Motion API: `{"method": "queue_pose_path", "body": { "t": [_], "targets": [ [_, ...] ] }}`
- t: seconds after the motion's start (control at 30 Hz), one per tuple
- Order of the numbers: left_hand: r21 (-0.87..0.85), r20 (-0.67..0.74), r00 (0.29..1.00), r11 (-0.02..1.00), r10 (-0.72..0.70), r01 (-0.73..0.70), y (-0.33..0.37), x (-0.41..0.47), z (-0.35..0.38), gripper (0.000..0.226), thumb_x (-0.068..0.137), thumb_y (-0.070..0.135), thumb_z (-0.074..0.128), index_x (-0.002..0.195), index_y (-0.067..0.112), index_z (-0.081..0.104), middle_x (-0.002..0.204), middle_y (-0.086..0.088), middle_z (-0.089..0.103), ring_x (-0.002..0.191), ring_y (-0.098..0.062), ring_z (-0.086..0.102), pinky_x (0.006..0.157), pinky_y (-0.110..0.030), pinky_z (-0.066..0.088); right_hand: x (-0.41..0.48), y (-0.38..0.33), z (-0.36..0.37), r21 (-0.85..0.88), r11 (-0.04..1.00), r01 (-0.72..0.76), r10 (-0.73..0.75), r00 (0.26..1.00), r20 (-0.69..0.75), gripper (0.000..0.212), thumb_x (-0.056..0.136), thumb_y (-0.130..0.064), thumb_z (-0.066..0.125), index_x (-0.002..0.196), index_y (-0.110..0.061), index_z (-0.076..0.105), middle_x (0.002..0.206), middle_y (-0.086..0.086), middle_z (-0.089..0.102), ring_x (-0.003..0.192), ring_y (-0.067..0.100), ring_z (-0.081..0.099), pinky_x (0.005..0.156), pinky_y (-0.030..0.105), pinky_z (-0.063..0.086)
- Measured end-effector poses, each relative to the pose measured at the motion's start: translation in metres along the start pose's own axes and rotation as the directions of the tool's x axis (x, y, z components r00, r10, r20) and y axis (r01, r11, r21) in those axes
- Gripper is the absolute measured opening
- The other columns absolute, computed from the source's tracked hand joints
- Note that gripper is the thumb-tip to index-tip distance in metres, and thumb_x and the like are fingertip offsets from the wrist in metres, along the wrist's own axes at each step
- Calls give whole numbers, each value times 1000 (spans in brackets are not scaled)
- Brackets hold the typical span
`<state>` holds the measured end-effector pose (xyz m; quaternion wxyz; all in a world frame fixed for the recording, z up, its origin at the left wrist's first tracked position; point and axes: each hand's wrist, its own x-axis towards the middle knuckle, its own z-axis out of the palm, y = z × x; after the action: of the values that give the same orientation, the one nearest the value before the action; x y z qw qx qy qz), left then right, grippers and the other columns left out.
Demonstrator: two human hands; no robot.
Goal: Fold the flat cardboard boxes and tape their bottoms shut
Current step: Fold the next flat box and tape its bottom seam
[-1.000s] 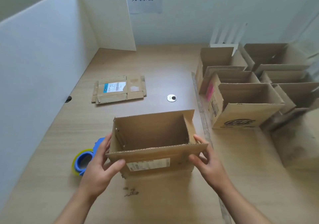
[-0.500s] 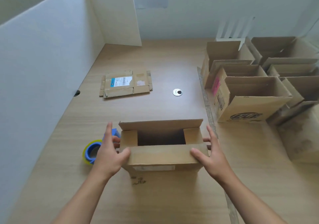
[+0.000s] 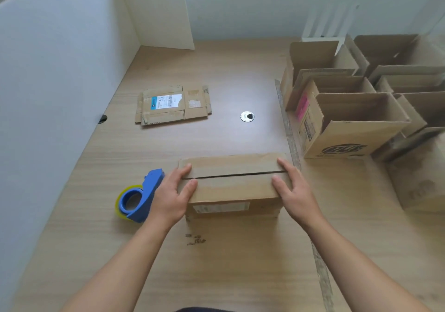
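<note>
A small brown cardboard box (image 3: 232, 184) stands in front of me on the wooden table (image 3: 216, 263), its two long flaps folded flat so they meet along a thin seam. My left hand (image 3: 173, 196) presses on the left end of the flaps with straight fingers. My right hand (image 3: 293, 191) presses on the right end the same way. A blue tape dispenser (image 3: 139, 197) with a yellowish roll lies on the table just left of my left hand. A flat, unfolded box (image 3: 172, 104) with a white label lies farther back on the left.
Several folded open boxes (image 3: 349, 119) crowd the right side of the table. White partition boards (image 3: 60, 71) wall the left side and back corner. A round metal grommet (image 3: 247, 116) sits mid-table. A worn strip (image 3: 287, 128) runs along the table joint.
The box's long flaps went from open to folded flat and closed. Both hands moved from the box's sides onto the top of the flaps.
</note>
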<state>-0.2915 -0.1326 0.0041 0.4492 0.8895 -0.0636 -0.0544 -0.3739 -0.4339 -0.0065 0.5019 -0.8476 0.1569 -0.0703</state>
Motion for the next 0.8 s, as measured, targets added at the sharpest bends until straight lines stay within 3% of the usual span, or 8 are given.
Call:
{"method": "queue_pose_path", "body": {
  "t": [0.23, 0.3, 0.37, 0.43, 0.5, 0.6, 0.7, 0.8],
  "targets": [
    [50, 47, 993, 993, -112, 109, -5, 14, 18, 45, 98, 43, 54, 142, 35, 44, 143, 7, 52, 133, -16, 45, 105, -28, 33, 20, -10, 11, -45, 999, -21, 19, 999, -32, 47, 99, -33, 57, 144, -36, 45, 151, -12, 44, 140, 6, 36, 117, 28, 26],
    [96, 73, 989, 988, -126, 118, -10, 11, 12, 45, 98, 42, 54, 142, 32, 47, 142, 6, 53, 134, -17, 46, 103, -25, 32, 18, -9, 17, -72, 996, -54, 55, 998, 12, 48, 99, -31, 57, 145, -30, 46, 150, -9, 45, 139, 8, 37, 111, 19, 25],
    [131, 100, 990, 988, -101, 87, -20, 1, 2, 45, 97, 39, 57, 140, 29, 50, 140, 11, 54, 133, -13, 46, 101, -21, 31, 2, 0, 25, -81, 994, -74, 80, 994, 73, 49, 99, -30, 58, 146, -29, 44, 153, -6, 42, 142, 11, 35, 113, 22, 24],
    [131, 107, 992, 990, -64, 49, -28, -16, -4, 45, 96, 36, 60, 139, 28, 51, 135, 20, 51, 132, -7, 46, 101, -18, 30, -20, 9, 33, -40, 997, -61, 64, 993, 97, 51, 98, -32, 58, 146, -38, 40, 156, -9, 37, 146, 8, 29, 119, 29, 23],
    [109, 73, 996, 993, -54, 46, -31, -25, 0, 45, 96, 33, 61, 139, 26, 52, 135, 22, 49, 133, -6, 44, 102, -18, 30, -31, 13, 35, -31, 999, -42, 45, 994, 103, 51, 98, -34, 57, 143, -47, 36, 158, -10, 32, 148, 6, 23, 118, 26, 19],
    [140, 41, 995, 987, -86, 80, -25, -18, 9, 42, 98, 30, 59, 139, 22, 53, 142, 9, 52, 138, -14, 42, 108, -24, 29, -15, 11, 33, -256, 966, -44, 75, 991, 111, 46, 99, -34, 55, 144, -36, 44, 163, -2, 21, 152, 19, 12, 119, 31, 16],
    [167, 55, 993, 982, -103, 92, -21, -10, 10, 42, 98, 34, 58, 139, 21, 53, 144, 4, 52, 141, -17, 39, 112, -30, 30, 9, -12, 36, -576, 814, 81, -25, 994, 106, 36, 97, -36, 54, 133, -32, 55, 165, 0, 15, 152, 26, -1, 122, 47, 12],
    [154, 38, 993, 982, -115, 108, -21, -11, 9, 41, 97, 34, 59, 136, 21, 55, 143, 1, 54, 141, -20, 39, 113, -39, 33, 12, -37, 64, -520, 797, 308, -149, 934, 325, 46, 99, -48, 46, 142, -32, 49, 163, -3, 24, 152, 21, 4, 123, 42, 6]
  ]
}}
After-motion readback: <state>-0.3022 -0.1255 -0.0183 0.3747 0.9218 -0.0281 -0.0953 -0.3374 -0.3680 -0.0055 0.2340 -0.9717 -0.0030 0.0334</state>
